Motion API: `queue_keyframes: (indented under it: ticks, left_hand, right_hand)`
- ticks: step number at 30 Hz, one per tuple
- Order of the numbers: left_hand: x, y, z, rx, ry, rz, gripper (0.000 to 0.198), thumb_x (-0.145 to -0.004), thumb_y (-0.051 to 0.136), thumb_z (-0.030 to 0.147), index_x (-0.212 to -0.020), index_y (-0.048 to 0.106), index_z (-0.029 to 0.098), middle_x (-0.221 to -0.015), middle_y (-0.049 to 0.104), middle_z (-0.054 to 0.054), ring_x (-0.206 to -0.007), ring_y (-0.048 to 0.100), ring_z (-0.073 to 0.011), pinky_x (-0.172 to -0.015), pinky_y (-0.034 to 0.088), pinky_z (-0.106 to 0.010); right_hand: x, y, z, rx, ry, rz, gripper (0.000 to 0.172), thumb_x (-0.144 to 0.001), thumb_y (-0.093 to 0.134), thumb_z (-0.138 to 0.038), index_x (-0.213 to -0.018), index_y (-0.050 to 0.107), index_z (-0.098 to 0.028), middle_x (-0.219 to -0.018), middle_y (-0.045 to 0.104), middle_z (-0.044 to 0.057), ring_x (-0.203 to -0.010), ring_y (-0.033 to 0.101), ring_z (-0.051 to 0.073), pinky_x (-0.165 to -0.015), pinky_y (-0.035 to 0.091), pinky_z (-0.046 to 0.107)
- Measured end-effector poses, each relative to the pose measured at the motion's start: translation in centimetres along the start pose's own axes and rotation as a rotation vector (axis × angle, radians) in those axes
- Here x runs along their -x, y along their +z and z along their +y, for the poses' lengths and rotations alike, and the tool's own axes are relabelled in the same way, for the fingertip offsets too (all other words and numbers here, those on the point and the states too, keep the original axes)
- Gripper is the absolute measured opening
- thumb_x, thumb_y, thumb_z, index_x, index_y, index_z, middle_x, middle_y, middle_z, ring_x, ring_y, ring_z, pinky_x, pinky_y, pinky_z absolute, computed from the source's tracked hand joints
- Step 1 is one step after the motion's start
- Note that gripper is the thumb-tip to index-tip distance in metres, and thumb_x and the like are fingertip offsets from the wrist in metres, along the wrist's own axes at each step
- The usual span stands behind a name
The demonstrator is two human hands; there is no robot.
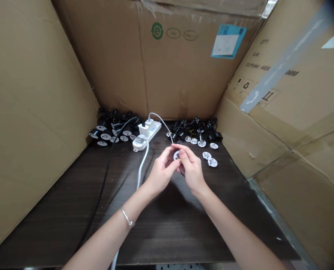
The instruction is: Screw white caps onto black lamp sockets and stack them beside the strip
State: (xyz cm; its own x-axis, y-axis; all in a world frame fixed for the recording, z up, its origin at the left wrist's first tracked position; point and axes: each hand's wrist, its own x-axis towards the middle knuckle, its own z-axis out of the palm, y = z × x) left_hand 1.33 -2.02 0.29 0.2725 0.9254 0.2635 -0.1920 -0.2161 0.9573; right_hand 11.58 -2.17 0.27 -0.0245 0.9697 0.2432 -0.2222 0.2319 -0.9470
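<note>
Above the middle of the dark table, my left hand (pixel 161 170) and my right hand (pixel 193 170) meet with fingers closed around a small white round disc (pixel 176 155). A dark part shows at the disc's centre, with a small yellow spot beside my thumbs. My fingers cover most of it, and something dark pokes out beneath them. Two similar loose white discs (pixel 212 162) lie on the table to the right of my right hand. A silver bracelet circles my left wrist.
A white power strip (pixel 157 129) with plugs stands behind my hands; a white cable (pixel 142 165) and a black cable (pixel 105 180) run forward. Black cylindrical parts with white discs are heaped at back left (pixel 119 123) and back right (pixel 212 133). Cardboard walls (pixel 184 75) enclose the table.
</note>
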Motion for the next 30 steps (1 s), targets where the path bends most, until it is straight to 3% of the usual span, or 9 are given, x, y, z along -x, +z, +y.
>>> queue_keyframes:
  ticks: [6, 12, 17, 19, 23, 26, 30]
  left_hand:
    - [0.0, -0.2, -0.1, -0.015, -0.001, 0.002, 0.032, -0.082, 0.053, 0.023, -0.111, 0.047, 0.014, -0.072, 0.050, 0.001, -0.063, 0.049, -0.0085, -0.062, 0.044, -0.020]
    - [0.0, -0.1, -0.7, -0.013, 0.002, 0.022, 0.036, -0.084, 0.051, 0.028, -0.118, 0.045, 0.017, -0.096, 0.054, -0.005, -0.080, 0.053, -0.0118, -0.073, 0.046, -0.023]
    - [0.1, -0.1, -0.9, -0.155, -0.019, 0.021, 0.037, -0.085, 0.048, 0.035, -0.118, 0.045, 0.017, -0.068, 0.050, 0.001, -0.059, 0.049, -0.0098, -0.058, 0.043, -0.022]
    - [0.3, -0.2, -0.6, -0.269, -0.012, 0.046, 0.039, -0.085, 0.047, 0.037, -0.119, 0.045, 0.017, -0.060, 0.046, 0.003, -0.053, 0.045, -0.0089, -0.053, 0.039, -0.020]
    - [0.5, -0.4, 0.2, -0.407, 0.057, 0.132, 0.051, -0.085, 0.049, 0.036, -0.131, 0.034, 0.018, -0.064, 0.050, 0.003, -0.056, 0.046, -0.0087, -0.057, 0.039, -0.020]
    - [0.3, -0.6, 0.4, -0.375, 0.062, 0.130, 0.048, -0.085, 0.047, 0.036, -0.128, 0.036, 0.017, -0.067, 0.052, 0.002, -0.061, 0.049, -0.0101, -0.061, 0.042, -0.021]
    - [0.1, -0.4, -0.2, -0.336, 0.095, 0.040, 0.047, -0.084, 0.050, 0.035, -0.126, 0.037, 0.017, -0.097, 0.058, -0.006, -0.079, 0.055, -0.0134, -0.071, 0.045, -0.024]
  right_hand:
    - [-0.2, 0.0, 0.0, -0.045, 0.006, -0.025, 0.027, -0.086, 0.047, -0.038, -0.100, 0.061, -0.021, -0.072, 0.048, -0.001, -0.050, 0.037, 0.004, -0.043, 0.033, 0.017]
    - [-0.3, 0.0, 0.1, -0.024, 0.026, 0.023, 0.029, -0.085, 0.047, -0.039, -0.105, 0.059, -0.021, -0.079, 0.050, 0.000, -0.051, 0.034, 0.002, -0.042, 0.030, 0.014]
    - [-0.3, 0.2, 0.3, -0.066, 0.044, 0.038, 0.029, -0.084, 0.048, -0.039, -0.101, 0.059, -0.019, -0.067, 0.048, -0.002, -0.046, 0.037, 0.005, -0.039, 0.031, 0.017]
    - [-0.3, 0.1, 0.2, -0.042, 0.024, 0.040, 0.029, -0.084, 0.047, -0.039, -0.101, 0.060, -0.019, -0.077, 0.055, 0.001, -0.053, 0.045, 0.007, -0.045, 0.039, 0.018]
    - [-0.5, -0.2, -0.1, 0.015, -0.047, 0.085, 0.028, -0.086, 0.046, -0.038, -0.101, 0.059, -0.019, -0.101, 0.060, 0.005, -0.081, 0.058, 0.012, -0.072, 0.048, 0.023]
    - [-0.7, -0.5, -0.3, -0.041, -0.018, 0.089, 0.032, -0.086, 0.045, -0.042, -0.105, 0.055, -0.019, -0.106, 0.060, 0.007, -0.081, 0.060, 0.014, -0.073, 0.049, 0.027]
    - [-0.5, -0.3, -0.2, 0.009, -0.025, 0.102, 0.034, -0.086, 0.043, -0.042, -0.111, 0.054, -0.020, -0.114, 0.057, 0.006, -0.097, 0.057, 0.016, -0.081, 0.048, 0.027]
